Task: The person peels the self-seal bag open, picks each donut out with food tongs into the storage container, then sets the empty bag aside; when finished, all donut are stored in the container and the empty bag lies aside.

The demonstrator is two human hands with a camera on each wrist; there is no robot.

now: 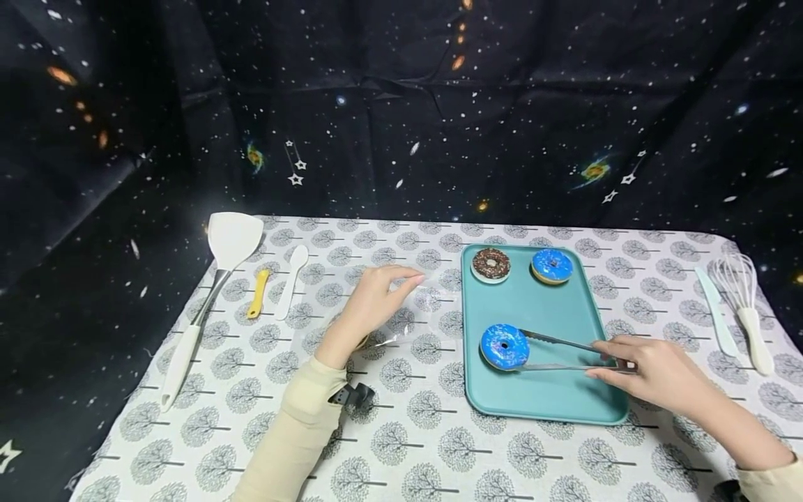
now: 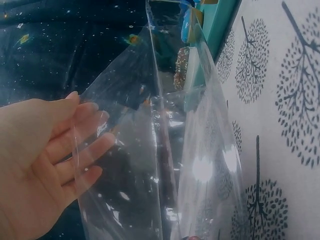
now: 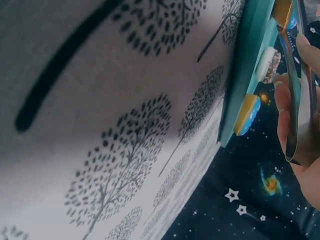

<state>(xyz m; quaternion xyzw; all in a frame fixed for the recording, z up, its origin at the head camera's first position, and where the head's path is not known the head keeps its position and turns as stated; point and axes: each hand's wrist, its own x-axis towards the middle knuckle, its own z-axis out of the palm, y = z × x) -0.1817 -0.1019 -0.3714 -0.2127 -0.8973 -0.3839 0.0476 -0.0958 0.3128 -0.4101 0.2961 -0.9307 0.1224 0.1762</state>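
Note:
My left hand (image 1: 378, 296) pinches the rim of a clear plastic bag (image 2: 135, 175) and holds its mouth apart. In the left wrist view the thumb is outside the film and the fingers show behind it. Something small and brownish lies by the left wrist, mostly hidden. With my right hand (image 1: 655, 366) I grip metal tongs (image 1: 564, 340), whose tips lie on either side of a blue sprinkled donut (image 1: 505, 346) at the teal tray's (image 1: 546, 411) near left. A chocolate donut (image 1: 491, 265) and another blue donut (image 1: 552, 265) sit at the tray's far end.
Left of the bag lie a white spatula (image 1: 233, 237), a yellow-handled tool (image 1: 257, 294) and a white spoon (image 1: 291, 282). On the right are a pale blue knife (image 1: 716, 312) and a whisk (image 1: 748, 314). A dark starry cloth hangs behind the table.

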